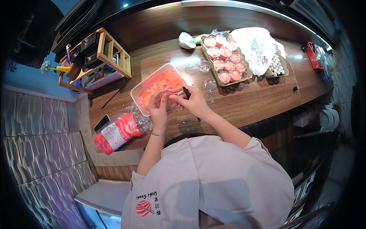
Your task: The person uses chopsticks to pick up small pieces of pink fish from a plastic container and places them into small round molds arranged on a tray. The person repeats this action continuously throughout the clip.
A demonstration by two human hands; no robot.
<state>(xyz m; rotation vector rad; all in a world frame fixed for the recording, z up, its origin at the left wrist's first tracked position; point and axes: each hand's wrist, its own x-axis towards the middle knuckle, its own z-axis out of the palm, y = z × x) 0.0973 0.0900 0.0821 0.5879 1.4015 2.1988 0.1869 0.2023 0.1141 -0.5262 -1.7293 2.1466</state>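
My left hand (158, 107) and my right hand (193, 102) meet over the near edge of a white plastic tub (136, 89) full of shredded, pink-orange food (162, 83). The left fingers are pinched; what they hold, perhaps a small clear piece, cannot be made out. In the right hand, a slim black utensil (186, 92) like chopsticks is gripped, its other end poking out below the palm. The right thumb and forefinger reach to the left fingertips. Just left of my left wrist lies an opened red-and-white plastic food bag (117, 133).
Several filled clear cups (228, 65) stand in a brown tray (246, 72) at back right, near clear round lids or cups (210, 84). Beyond are a white plastic bag (253, 49) and a carton of small eggs (276, 66). A wooden rack (100, 49), black stick (113, 97) and phone (102, 123) are left.
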